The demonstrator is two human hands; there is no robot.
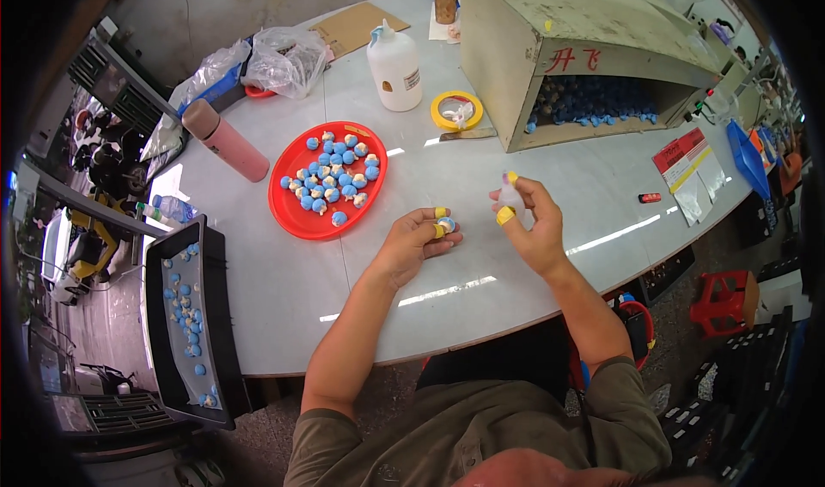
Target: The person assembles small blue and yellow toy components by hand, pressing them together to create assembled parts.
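Over the white table, my left hand (414,239) pinches a small blue-and-cream ball (446,225) between thumb and fingers. To its right, my right hand (537,229) grips a small translucent squeeze bottle (510,198), its narrow tip pointing up. The bottle is apart from the ball. Yellow tape wraps the thumb and a finger on both hands. Left of my hands, a red round tray (284,214) carries several similar blue-and-cream balls (339,219).
Behind stand a large white squeeze bottle (395,70), a yellow tape roll (444,98) and a metal box (503,66) with many blue pieces inside. A pink flask (225,143) is beyond the red tray. A black bin (225,315) of balls sits at the left edge.
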